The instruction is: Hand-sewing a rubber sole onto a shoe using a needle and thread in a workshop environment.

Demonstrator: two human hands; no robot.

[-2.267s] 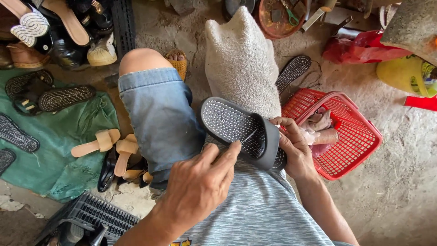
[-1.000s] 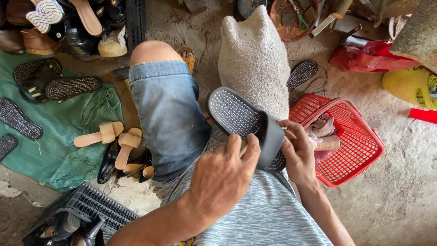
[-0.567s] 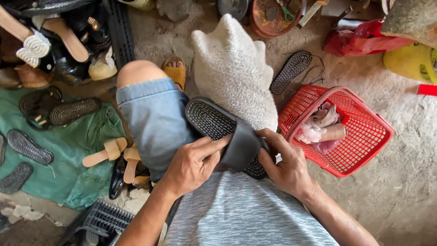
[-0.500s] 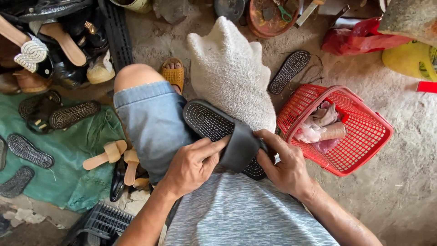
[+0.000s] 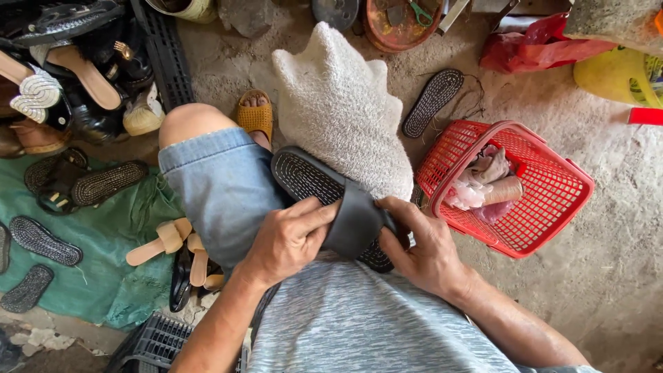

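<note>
Now, black slide sandal (image 5: 324, 197) between both hands' fingers (image 5: 314, 211)

Soft, even daylight fills the scene, bright without glare. Shadows are faint and short, darkest under the black slide sandal (image 5: 331, 204) and beneath the hands. Focus is crisp across the middle; the wide lens bends the edges, and the heap of shoes (image 5: 65, 69) sits dimmer in the upper left corner.
</note>
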